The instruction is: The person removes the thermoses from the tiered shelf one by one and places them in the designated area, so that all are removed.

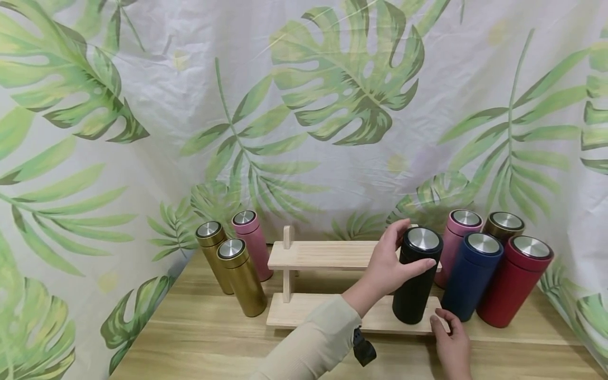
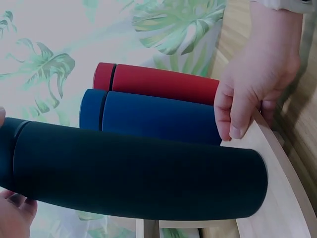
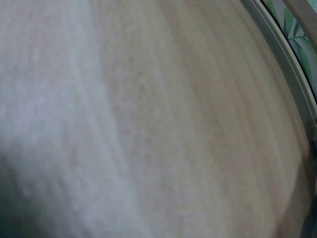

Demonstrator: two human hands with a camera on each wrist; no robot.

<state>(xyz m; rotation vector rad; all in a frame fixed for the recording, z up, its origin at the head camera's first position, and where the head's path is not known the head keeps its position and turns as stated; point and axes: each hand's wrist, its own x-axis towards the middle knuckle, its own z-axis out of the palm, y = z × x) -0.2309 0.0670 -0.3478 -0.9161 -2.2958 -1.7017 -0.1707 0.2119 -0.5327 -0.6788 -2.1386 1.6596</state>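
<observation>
My left hand (image 1: 387, 266) grips a black thermos bottle (image 1: 417, 295) near its top, thumb across the front. The bottle stands upright over the right part of the lower board of a two-tier wooden shelf (image 1: 332, 310); whether its base touches the board I cannot tell. In the left wrist view the black bottle (image 2: 138, 171) spans the frame, with fingertips at its lid end. My right hand (image 1: 453, 343) pinches the lower board's right front corner, seen too in the left wrist view, where the right hand (image 2: 262, 74) has fingers on both sides of the board's edge.
Right of the shelf stand a blue bottle (image 1: 472, 279), a red bottle (image 1: 515, 285), a pink bottle (image 1: 461, 224) and a brown bottle (image 1: 504, 221). Two gold bottles (image 1: 243, 285) and another pink bottle (image 1: 254, 237) stand left. The right wrist view shows mostly blurred wooden tabletop (image 3: 198, 124).
</observation>
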